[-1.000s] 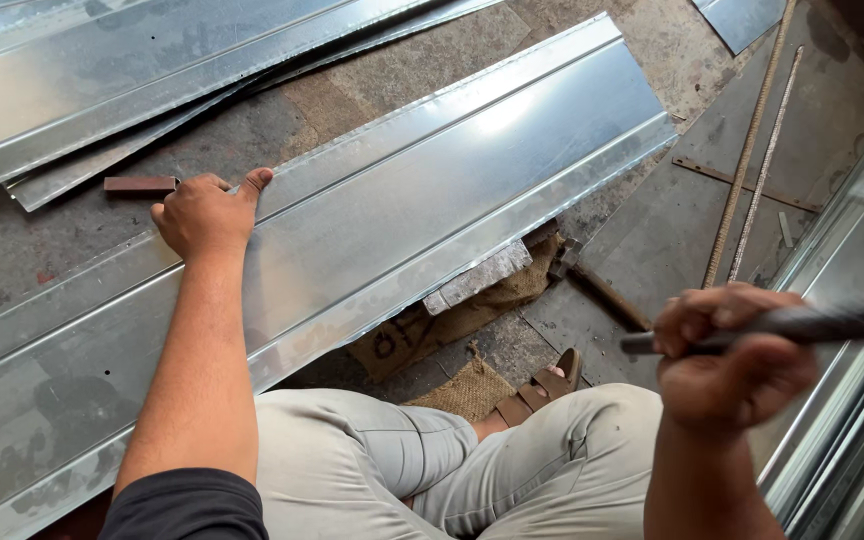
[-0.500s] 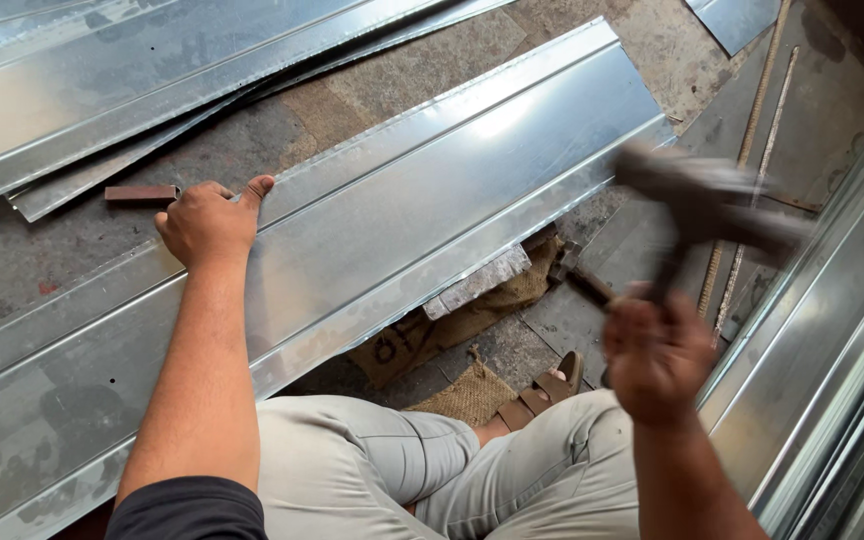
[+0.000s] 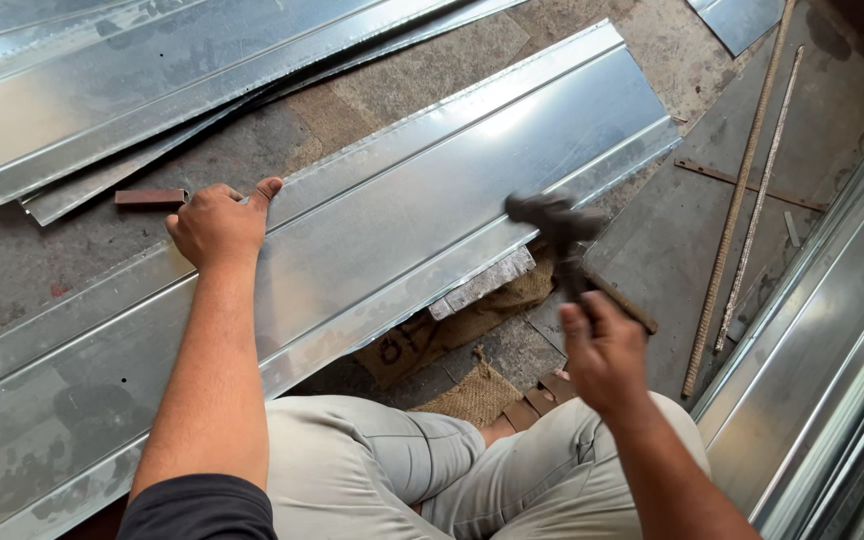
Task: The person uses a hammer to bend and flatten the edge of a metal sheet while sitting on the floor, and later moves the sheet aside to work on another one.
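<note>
Hammer (image 3: 552, 222) is on its way down. A second ago the right hand (image 3: 604, 352) had it raised off to the right, shaft roughly level; half a second ago it was mid-swing, higher up. Now the head is blurred just above the near edge of the galvanised sheet panel (image 3: 402, 220), close to where a grey block (image 3: 482, 282) sits under that edge. I can't tell whether it has touched yet.

Right fingers are wrapped tight round the handle, wrist cocked forward.

Left hand (image 3: 217, 222) hasn't shifted across all three views: it stays pressed on the far folded edge of the same panel, fingers curled in, thumb stretched out along the rib. A short rusty metal strip (image 3: 150, 197) lies just beside it on the floor, not touching.

The panel hasn't moved either. It runs diagonally across the concrete floor (image 3: 422, 80), its near edge over the person's knees.

My read: a forming blow on the near lip over the block, with the left hand steadying the sheet.

Around it: stacked sheet offcuts (image 3: 132, 90) upper left, two threaded rods (image 3: 752, 180) on the right, burlap (image 3: 472, 395) under the knees.
</note>
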